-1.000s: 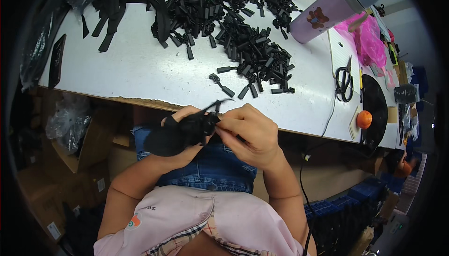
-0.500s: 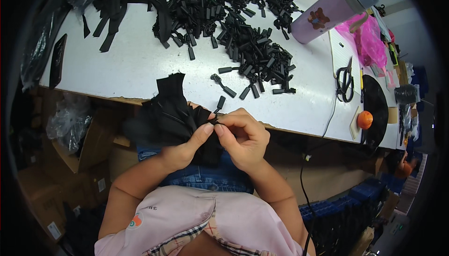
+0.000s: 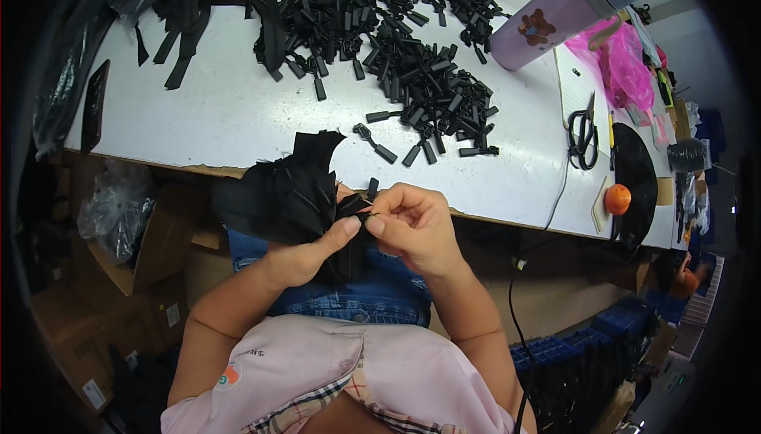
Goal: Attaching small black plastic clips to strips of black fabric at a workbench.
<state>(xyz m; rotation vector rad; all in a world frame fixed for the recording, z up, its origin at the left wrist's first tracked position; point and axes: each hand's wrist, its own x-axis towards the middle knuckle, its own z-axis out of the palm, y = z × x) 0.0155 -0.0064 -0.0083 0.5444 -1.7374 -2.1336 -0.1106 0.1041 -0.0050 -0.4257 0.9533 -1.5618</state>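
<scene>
- Bundle of black strips (image 3: 289,192) held fanned out in left hand (image 3: 317,248), just below the near edge of the table (image 3: 238,129), above the lap.
- Left hand closed round the bundle's base, thumb pressed against the piece at the front.
- Right hand (image 3: 412,224) meeting the left, thumb and forefinger pinched shut on a small black piece (image 3: 366,214) at the bundle's edge; remaining fingers curled, loosely folded.
- Both forearms raised from the lower edge, elbows out, hands touching at the fingertips.
- Large pile of black zipper pieces (image 3: 396,45) lying unsorted across the far half of the table; a few loose pieces (image 3: 379,142) near the front edge.
- Judged: bundle partly built, bulk of the pile untouched, most of the work remaining.
- Exact action at the pinch point too small to tell.
</scene>
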